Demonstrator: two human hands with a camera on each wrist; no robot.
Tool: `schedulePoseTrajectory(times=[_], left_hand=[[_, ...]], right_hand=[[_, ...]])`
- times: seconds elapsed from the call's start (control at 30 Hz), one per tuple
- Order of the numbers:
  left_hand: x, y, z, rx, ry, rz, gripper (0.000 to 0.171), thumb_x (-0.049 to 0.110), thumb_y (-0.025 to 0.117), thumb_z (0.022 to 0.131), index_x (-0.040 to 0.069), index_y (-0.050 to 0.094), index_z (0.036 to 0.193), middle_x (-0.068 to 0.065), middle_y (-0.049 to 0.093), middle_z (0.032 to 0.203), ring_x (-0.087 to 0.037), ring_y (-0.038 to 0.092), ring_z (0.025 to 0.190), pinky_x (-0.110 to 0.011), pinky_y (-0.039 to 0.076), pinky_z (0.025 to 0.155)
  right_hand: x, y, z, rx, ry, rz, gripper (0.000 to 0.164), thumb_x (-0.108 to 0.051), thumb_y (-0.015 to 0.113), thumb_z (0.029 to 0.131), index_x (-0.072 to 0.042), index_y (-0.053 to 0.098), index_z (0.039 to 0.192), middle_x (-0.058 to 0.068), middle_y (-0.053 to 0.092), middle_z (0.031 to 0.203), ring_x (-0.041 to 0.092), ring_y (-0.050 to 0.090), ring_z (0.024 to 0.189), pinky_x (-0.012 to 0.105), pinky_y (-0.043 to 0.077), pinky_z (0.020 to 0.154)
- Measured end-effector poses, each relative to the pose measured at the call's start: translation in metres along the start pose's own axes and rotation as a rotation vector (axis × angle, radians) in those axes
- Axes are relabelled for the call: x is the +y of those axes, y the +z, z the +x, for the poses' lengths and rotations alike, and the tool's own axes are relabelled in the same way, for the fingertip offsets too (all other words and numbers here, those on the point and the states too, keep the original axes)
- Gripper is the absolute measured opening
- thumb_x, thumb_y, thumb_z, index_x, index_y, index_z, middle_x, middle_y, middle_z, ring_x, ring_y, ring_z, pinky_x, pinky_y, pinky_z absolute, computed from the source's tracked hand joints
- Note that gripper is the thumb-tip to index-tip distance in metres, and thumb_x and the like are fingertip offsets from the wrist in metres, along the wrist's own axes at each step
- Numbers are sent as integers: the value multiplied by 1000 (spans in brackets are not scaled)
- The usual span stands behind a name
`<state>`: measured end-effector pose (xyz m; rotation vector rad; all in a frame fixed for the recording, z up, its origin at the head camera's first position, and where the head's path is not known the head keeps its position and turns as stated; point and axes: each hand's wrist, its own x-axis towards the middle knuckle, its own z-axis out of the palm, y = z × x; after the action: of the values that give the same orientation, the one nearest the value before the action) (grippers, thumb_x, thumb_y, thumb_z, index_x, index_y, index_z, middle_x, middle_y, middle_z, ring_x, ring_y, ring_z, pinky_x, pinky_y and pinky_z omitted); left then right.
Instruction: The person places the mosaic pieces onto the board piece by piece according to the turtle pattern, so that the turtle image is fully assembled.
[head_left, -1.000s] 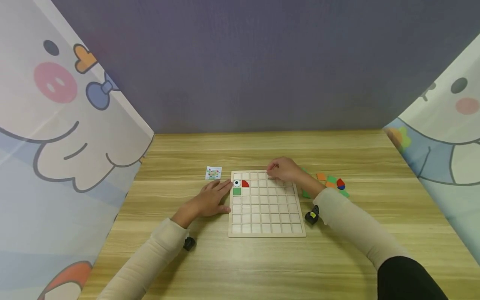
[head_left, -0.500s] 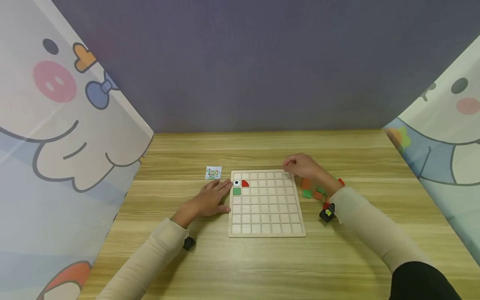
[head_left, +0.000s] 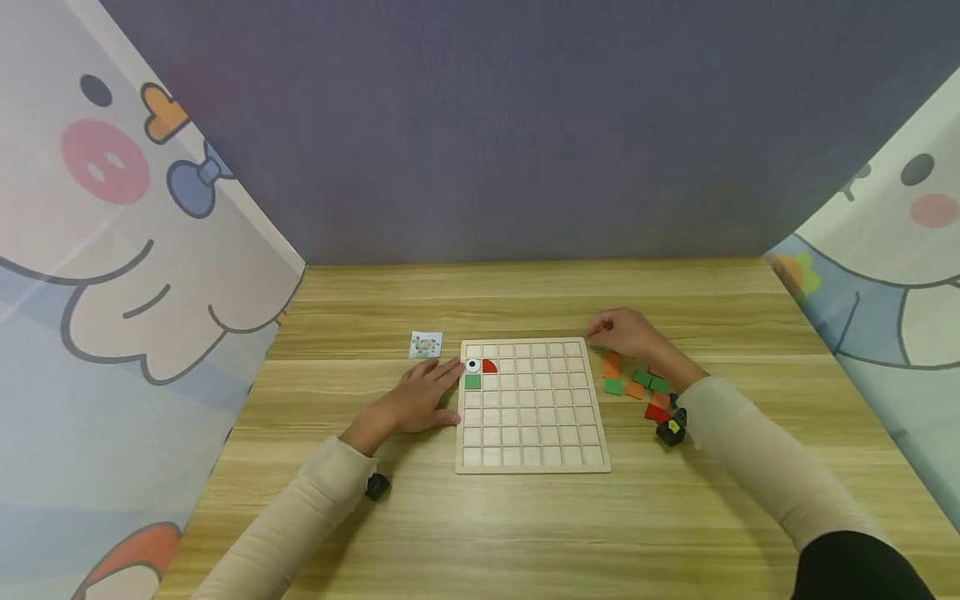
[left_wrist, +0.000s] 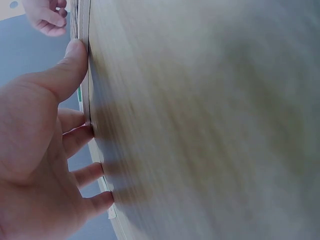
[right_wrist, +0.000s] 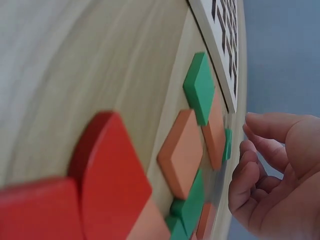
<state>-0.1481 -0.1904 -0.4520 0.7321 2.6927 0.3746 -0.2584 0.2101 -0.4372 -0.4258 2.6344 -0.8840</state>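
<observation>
Fingers (left_wrist: 89, 174) of the left hand (head_left: 420, 400): spread, tips against the left edge of the board (head_left: 532, 470). Right hand (head_left: 626, 332): fingers loosely bent near the far right corner, nothing seen between them. Loose tiles (right_wrist: 182, 152), on the table (head_left: 525, 533) right of the board: we judge them light, stiff, smooth; pinch by opposite edges. Board compartments, left: eye tile (head_left: 472, 365), red tile (head_left: 489, 366) beside it, green tile (head_left: 472, 382) below the eye.

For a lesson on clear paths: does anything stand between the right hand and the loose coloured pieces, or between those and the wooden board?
Nothing visible blocks the right hand from the loose pieces. Between them and the wooden board only table shows, then the board's low rim. The left hand is at the opposite side.
</observation>
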Motion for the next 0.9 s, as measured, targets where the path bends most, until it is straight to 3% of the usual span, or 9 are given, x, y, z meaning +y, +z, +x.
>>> schedulePoseTrajectory(times=[0.27,0.6,0.9], left_hand=[[-1,0,0,-1,-4,-4,89,49,67,95,12,24,163,-10,22,171,-48,21,153,-71,23,118],[-2,1,0,0,2,-1,89,49,67,95,12,23,163,-10,23,171,-48,22,153,-71,24,118],[-1,0,0,11,11,4,88,48,67,95,10,25,163,-12,24,170,-50,23,152,-71,25,117]], right_hand=[[7,-3,-4,4,47,15,26,-20,66,96,-9,72,118,11,66,107,22,55,89,33,46,74],[14,-1,-2,-8,51,10,27,-18,69,94,-8,70,119,7,63,92,21,52,79,32,44,70],[15,0,0,0,60,-19,30,-20,69,95,-9,69,123,9,65,103,22,56,89,31,46,75]])
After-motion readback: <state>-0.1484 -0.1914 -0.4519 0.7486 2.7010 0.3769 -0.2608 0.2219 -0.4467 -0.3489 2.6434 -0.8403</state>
